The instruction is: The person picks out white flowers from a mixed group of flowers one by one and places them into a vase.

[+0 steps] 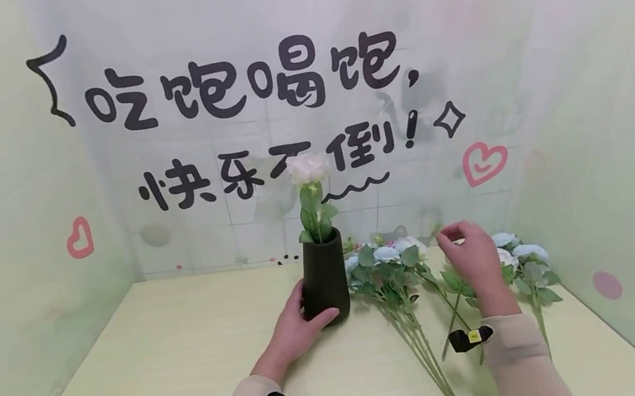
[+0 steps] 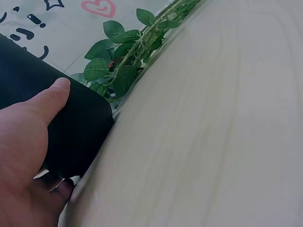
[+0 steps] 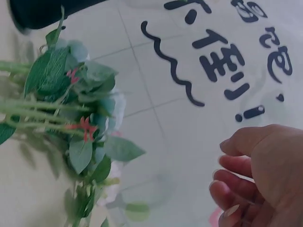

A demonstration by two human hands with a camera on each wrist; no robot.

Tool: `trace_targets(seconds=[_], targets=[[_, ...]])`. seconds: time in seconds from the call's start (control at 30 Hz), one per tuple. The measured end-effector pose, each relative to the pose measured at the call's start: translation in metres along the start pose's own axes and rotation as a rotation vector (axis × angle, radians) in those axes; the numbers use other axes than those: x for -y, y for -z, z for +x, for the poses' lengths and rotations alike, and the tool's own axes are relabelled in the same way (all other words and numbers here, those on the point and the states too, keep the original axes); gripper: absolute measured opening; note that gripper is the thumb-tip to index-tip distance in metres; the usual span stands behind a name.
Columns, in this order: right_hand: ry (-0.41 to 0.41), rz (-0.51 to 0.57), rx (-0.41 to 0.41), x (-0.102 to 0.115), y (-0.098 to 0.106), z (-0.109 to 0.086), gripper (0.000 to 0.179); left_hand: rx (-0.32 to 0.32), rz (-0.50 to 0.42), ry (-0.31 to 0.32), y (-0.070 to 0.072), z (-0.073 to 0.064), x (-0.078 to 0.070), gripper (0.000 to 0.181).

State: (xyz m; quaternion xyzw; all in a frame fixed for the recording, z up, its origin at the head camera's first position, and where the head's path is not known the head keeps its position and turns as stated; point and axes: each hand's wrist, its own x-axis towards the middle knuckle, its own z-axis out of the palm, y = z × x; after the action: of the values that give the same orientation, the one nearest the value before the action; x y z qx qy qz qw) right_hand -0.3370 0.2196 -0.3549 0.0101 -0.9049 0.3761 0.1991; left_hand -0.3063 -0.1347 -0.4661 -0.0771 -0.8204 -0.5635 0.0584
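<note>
A black vase (image 1: 324, 277) stands upright on the table, with one pale pink-white artificial flower (image 1: 308, 168) in its mouth. My left hand (image 1: 297, 333) grips the vase low down, its thumb across the front, as the left wrist view also shows on the dark wall (image 2: 71, 127). Raised over the flowers at the right is my right hand (image 1: 475, 262). In the right wrist view that hand (image 3: 270, 165) has loosely bent fingers and holds nothing. Blue and white artificial flowers (image 1: 387, 256) with long green stems lie just right of the vase.
More blue and white flowers (image 1: 530, 253) lie at the table's right side, partly behind my right forearm. The pale wood table (image 1: 152, 380) is bounded by printed fabric walls (image 1: 16, 241) at the back and both sides.
</note>
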Motion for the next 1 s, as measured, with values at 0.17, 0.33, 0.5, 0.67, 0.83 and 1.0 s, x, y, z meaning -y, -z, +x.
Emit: trace_targets(seconds=[0.17,0.33,0.5,0.67,0.83,1.0], targets=[[-0.096,-0.071,0.101,-0.016,0.001,-0.003,0.041,0.003,0.005,0.004,0.000,-0.001,0.000,0.097],[-0.126,-0.139,0.215,-0.029,-0.002,-0.001,0.041,0.000,0.010,0.002,0.001,-0.001,0.001,0.098],[-0.168,-0.254,0.315,-0.043,-0.008,0.001,0.031,0.003,0.009,0.000,0.001,0.000,0.002,0.099],[-0.212,-0.337,0.358,-0.059,-0.015,0.003,0.035,0.002,0.009,-0.001,0.002,0.000,0.002,0.099],[-0.249,-0.357,0.371,-0.095,-0.033,0.015,0.034,0.004,0.007,-0.001,0.001,0.001,0.002,0.099],[-0.250,-0.393,0.343,-0.126,-0.046,0.029,0.031,0.008,0.000,0.002,0.001,0.001,0.001,0.099]])
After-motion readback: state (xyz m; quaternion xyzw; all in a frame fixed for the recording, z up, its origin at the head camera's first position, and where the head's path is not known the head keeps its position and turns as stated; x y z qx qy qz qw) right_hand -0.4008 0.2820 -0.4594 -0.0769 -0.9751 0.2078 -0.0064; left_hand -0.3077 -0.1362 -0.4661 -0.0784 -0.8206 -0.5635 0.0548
